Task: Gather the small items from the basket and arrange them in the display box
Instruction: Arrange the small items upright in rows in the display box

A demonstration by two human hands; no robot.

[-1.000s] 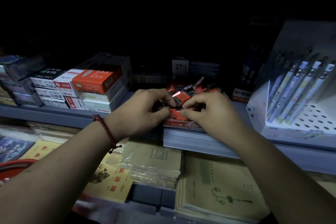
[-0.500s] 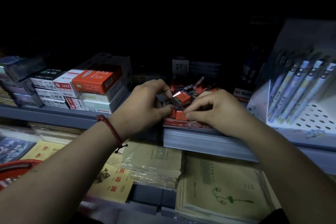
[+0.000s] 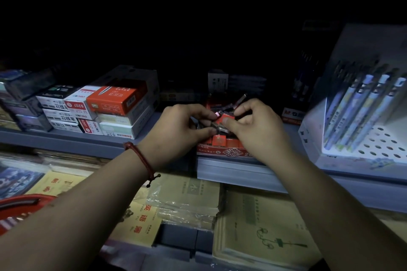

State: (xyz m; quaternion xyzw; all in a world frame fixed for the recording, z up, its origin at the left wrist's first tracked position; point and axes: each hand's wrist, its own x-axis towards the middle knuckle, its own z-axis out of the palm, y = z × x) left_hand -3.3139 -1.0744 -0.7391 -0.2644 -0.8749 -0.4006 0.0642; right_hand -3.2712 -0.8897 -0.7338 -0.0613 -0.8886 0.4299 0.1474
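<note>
A red display box (image 3: 222, 152) sits at the front edge of the grey shelf (image 3: 88, 145), holding several small red and silver items (image 3: 219, 139). Both hands meet just above it. My left hand (image 3: 178, 132), with a red cord bracelet on the wrist, pinches a small silver-ended item (image 3: 214, 126) between thumb and fingers. My right hand (image 3: 255, 127) pinches a small red item (image 3: 224, 115) right beside it. The two items touch or nearly touch. A red basket rim (image 3: 24, 201) shows at the lower left, its contents hidden by my forearm.
Stacked red, white and dark stationery boxes (image 3: 110, 105) fill the shelf to the left. A white perforated pen display (image 3: 363, 116) with blue pens stands at the right. Notebooks and exercise books (image 3: 259, 233) lie on the lower shelf. The shelf's back is dark.
Both hands have lifted slightly and shifted back over the display box. The red item has gone from between the hands into my right hand's pinch.
</note>
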